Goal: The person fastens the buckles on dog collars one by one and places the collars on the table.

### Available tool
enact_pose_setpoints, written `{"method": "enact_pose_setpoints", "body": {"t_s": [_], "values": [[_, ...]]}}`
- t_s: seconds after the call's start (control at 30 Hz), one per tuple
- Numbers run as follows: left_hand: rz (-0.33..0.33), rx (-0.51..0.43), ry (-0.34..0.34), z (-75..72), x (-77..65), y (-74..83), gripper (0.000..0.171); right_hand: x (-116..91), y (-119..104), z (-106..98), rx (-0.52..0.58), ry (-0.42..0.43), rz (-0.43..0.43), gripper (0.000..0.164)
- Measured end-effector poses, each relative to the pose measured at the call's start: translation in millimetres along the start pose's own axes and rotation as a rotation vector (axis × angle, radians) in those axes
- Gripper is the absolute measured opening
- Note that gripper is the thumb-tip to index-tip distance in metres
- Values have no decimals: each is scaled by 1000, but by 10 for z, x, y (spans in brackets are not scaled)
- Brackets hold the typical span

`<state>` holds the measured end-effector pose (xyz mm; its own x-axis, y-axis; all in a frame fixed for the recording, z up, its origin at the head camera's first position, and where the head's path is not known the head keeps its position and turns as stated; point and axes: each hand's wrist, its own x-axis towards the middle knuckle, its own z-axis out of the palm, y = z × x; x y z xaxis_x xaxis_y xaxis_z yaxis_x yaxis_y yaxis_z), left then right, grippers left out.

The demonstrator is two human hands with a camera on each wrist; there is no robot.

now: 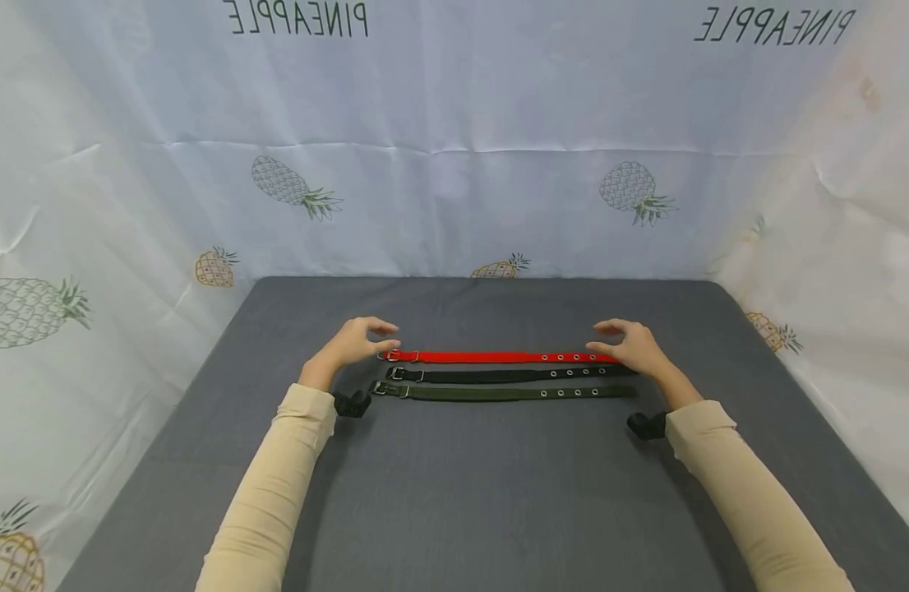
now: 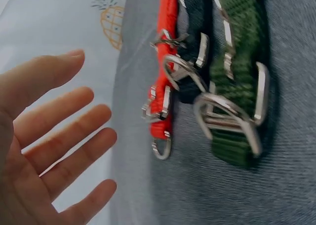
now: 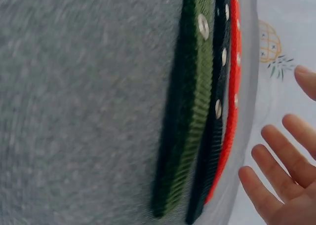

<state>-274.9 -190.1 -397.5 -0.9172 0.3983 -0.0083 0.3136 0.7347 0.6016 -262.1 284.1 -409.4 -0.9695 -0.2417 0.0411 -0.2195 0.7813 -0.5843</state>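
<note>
Three buckled collars lie stretched out side by side: a red collar point(image 1: 484, 358) farthest away, a black collar point(image 1: 491, 376) in the middle and a green collar point(image 1: 491, 395) nearest. Metal buckles are at their left ends, eyelets toward the right. My left hand point(image 1: 351, 341) hovers by the red collar's buckle end; the left wrist view shows its fingers spread, apart from the metal rings. Beside the opposite ends, my right hand point(image 1: 638, 347) hangs with relaxed fingers, covering the red collar's tip in the head view. In the right wrist view nothing is in that hand.
The collars lie on a dark grey table point(image 1: 462, 493) with rounded far corners. A white curtain point(image 1: 440, 205) printed with pineapples surrounds its back and sides. Black wrist straps with small black devices point(image 1: 352, 404) sit at both sleeve cuffs.
</note>
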Motion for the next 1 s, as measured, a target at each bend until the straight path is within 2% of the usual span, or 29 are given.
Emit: {"method": "enact_pose_setpoints", "body": {"t_s": [0.2, 0.43, 0.67, 1.0], "values": [[-35, -47, -52, 56, 12, -89, 42, 6, 100, 18, 44, -84, 65, 52], [-62, -86, -70, 115, 25, -169, 37, 27, 206, 47, 74, -85, 77, 41], [-97, -43, -48, 171, 54, -180, 34, 48, 277, 40, 57, -76, 84, 33], [-92, 29, -50, 191, 129, -178, 29, 65, 321, 70, 26, -70, 51, 23]]}}
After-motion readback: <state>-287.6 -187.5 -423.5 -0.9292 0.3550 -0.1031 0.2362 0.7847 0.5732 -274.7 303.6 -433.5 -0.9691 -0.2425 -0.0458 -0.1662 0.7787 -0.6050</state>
